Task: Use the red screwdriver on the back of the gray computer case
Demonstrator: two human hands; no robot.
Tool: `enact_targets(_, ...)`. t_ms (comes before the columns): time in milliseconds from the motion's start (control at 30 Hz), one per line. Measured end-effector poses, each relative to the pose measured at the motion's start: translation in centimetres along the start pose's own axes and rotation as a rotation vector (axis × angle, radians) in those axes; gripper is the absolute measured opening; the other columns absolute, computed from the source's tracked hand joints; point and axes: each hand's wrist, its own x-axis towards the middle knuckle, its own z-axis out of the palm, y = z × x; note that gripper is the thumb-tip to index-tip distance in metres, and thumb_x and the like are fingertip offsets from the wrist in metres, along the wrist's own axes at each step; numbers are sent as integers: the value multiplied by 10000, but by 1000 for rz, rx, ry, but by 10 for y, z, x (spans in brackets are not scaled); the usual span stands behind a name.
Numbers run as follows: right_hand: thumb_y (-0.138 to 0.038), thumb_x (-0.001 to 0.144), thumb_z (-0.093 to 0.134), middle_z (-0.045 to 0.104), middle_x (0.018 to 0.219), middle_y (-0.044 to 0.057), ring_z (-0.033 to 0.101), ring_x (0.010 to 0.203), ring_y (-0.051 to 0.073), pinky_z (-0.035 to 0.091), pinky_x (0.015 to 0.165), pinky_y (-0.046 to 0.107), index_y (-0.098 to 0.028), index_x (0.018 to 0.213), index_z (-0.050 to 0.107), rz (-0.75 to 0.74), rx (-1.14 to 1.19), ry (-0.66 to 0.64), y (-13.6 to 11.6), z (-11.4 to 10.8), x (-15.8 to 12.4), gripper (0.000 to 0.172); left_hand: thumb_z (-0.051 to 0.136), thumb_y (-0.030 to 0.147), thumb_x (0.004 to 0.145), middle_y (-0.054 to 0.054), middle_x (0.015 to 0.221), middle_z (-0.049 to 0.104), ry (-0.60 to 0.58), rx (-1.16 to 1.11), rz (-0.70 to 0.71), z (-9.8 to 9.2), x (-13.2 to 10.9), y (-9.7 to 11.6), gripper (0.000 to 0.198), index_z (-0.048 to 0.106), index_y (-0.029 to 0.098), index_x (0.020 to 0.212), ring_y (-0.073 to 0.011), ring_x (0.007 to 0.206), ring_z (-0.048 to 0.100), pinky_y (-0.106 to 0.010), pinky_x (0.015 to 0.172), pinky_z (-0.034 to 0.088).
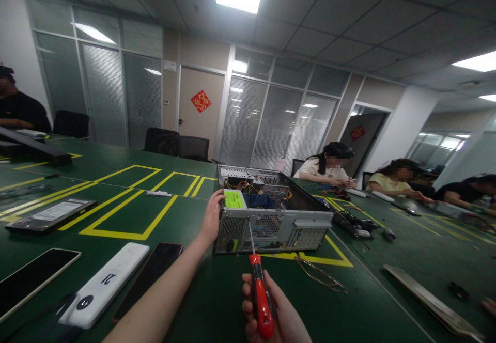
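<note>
An opened desktop computer case (310, 219) lies on its side on the green table, its rear panel facing me. Inside are coloured cables and a power supply (234, 199) with a bright green label at the near left corner. My left hand (211, 218) grips the case's left side beside that power supply; some of its fingers are hidden. In my right hand (271, 301) is a screwdriver (260, 286) with a red and black handle. Its shaft points up at the rear panel, and the tip meets the panel just below the power supply's corner, as far as I can see.
Left of me lie a hard drive (52, 214), a white device marked 21 (108, 281) and two phones, one dark (151, 276), one pale-edged (34, 278). A thin wire-like loop (321, 275) lies before the case. Cables (358, 224) are at right. Several people sit around the table.
</note>
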Motion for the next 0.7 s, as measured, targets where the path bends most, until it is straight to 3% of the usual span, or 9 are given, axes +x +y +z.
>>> enact_targets(167, -335, 773, 773, 578, 594, -29, 368, 387, 6, 204, 317, 85, -83, 894, 673, 15, 102, -148, -5, -3, -1, 297, 250, 487, 991, -87, 1385, 529, -6, -7, -4, 0, 0, 0, 444, 592, 230, 1112, -210, 1314, 488, -436, 1143, 363)
enact_targets(300, -303, 688, 846, 528, 518, -53, 319, 365, -21, 217, 329, 68, -76, 698, 631, 53, 92, -208, -4, -6, 2, 313, 243, 496, 991, -92, 1383, 530, -1, -9, -7, 1, 1, -1, 456, 592, 226, 1108, -207, 1312, 491, -432, 1141, 367)
enact_targets(433, -305, 754, 795, 608, 589, -6, 546, 491, 56, 417, 449, 128, -90, 713, 626, 31, 93, -95, 0, -2, 5, 277, 239, 489, 993, -90, 1386, 529, -5, 7, 2, 1, 1, -1, 456, 591, 223, 1108, -206, 1317, 488, -431, 1140, 370)
enact_targets(500, -346, 779, 768, 651, 661, 14, 604, 557, 103, 448, 467, 173, -106, 790, 650, 32, 77, -65, 1, -1, 5, 267, 239, 484, 994, -90, 1385, 529, -6, 13, 1, 0, 0, -1, 453, 590, 222, 1110, -207, 1318, 486, -435, 1140, 369)
enact_targets(600, -353, 776, 770, 619, 640, -14, 484, 442, 49, 307, 372, 118, -119, 914, 671, 63, 48, -120, -1, -5, 5, 289, 238, 485, 994, -91, 1389, 527, -4, 11, -2, 0, 0, -1, 454, 588, 225, 1120, -209, 1322, 482, -435, 1143, 365)
enact_targets(700, -347, 722, 820, 557, 599, -44, 340, 383, -5, 167, 325, 79, -105, 888, 670, 47, 88, -217, -4, -9, 4, 330, 236, 492, 992, -90, 1393, 523, -4, 1, -4, 1, 0, -1, 460, 590, 227, 1117, -210, 1320, 484, -431, 1146, 362)
